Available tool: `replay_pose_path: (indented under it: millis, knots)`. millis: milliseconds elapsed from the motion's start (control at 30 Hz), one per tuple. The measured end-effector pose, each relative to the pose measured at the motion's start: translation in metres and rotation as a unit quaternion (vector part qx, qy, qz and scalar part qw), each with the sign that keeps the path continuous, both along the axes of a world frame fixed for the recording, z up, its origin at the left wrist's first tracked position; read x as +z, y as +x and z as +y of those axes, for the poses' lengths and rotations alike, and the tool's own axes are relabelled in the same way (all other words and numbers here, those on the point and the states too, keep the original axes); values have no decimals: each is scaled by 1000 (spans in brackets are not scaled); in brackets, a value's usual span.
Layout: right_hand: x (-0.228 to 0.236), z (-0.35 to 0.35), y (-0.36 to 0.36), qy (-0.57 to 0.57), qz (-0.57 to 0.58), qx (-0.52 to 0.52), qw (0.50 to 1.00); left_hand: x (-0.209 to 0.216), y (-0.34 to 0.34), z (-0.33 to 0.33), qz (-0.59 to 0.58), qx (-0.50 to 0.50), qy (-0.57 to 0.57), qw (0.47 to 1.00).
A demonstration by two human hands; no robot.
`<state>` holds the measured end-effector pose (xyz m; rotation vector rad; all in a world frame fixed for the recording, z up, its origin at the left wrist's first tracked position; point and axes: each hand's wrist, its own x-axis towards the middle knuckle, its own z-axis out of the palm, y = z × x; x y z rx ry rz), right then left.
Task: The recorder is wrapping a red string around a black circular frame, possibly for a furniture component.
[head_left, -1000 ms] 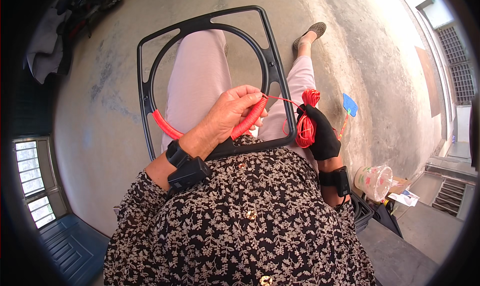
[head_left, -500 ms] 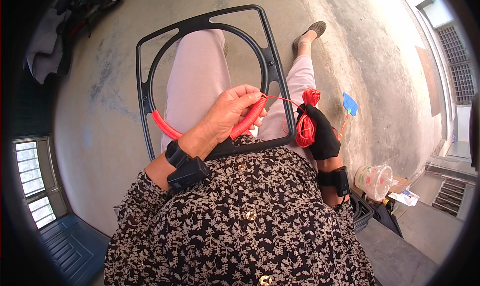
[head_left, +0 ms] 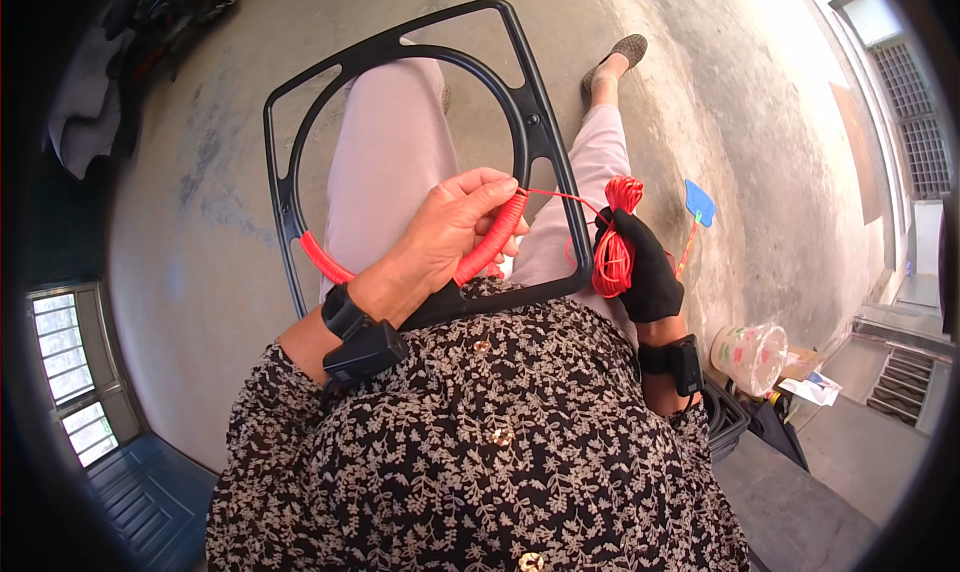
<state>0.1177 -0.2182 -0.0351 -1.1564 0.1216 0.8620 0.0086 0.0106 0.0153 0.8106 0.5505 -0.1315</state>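
Observation:
Across my lap lies a black frame with a round ring inside its four-sided rim. Tight coils of red cord cover the lower part of the ring on both sides. My left hand is closed round the wrapped right side, thumb and finger pinching the cord where the coils end. From that pinch a single strand runs taut over the frame's edge to a red cord bundle. My right hand, in a black glove, grips this bundle just outside the frame; its fingertips are partly hidden.
To the right are a blue fly swatter, a clear plastic tub and a dark crate with black pieces. A blue slatted surface sits at lower left. Dark machinery stands at far left on the concrete floor.
The frame has shifted slightly left and away from me, with my left hand moving along on it. My right hand and the bundle stay almost in place.

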Motion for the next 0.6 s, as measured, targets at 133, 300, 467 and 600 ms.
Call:
replay_pose_path:
  millis: [133, 300, 467, 600]
  knots:
    - [-4, -4, 12, 36, 46, 57, 997, 1, -4, 0, -1, -39, -1, 999]
    - [13, 6, 16, -34, -191, 136, 972, 5, -7, -8, 11, -39, 10, 999]
    - [33, -10, 29, 33, -35, 27, 998, 8, -9, -11, -8, -51, 9, 999]
    - [35, -21, 32, -109, -345, 92, 928, 9, -6, -13, -6, -60, 18, 998]
